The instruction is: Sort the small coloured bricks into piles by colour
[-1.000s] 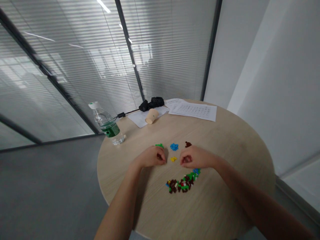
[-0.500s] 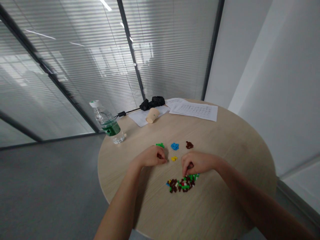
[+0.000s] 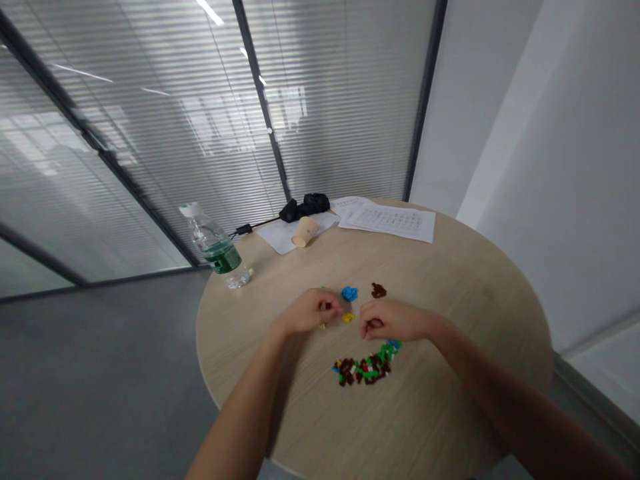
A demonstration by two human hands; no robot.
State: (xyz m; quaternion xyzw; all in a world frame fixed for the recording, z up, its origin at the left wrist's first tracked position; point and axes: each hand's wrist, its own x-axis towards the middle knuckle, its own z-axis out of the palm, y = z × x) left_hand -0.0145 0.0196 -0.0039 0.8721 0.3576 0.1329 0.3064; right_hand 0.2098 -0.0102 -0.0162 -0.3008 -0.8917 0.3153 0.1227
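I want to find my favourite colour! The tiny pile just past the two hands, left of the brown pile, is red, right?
Not quite. The tiny pile just past the left hand and right hand, left of the brown pile, is blue, not red. The head view shows it.

The round wooden surface [image 3: 450, 373] is light beige with a fine straight grain. The mixed heap of small plastic bricks [image 3: 365, 369] is mostly dark brown and green, with a few white, red, yellow and blue ones. Near it I see a sky-blue brick pile [image 3: 349, 293], a dark brown brick pile [image 3: 379, 291] and some yellow bricks [image 3: 347, 318]. The clear plastic bottle [image 3: 215, 247] has a green label and a white cap. The paper cup [image 3: 305, 232] is pale tan. The paper sheets [image 3: 390, 220] are white with grey print. The window blinds [image 3: 325, 100] show thin grey-white horizontal stripes.
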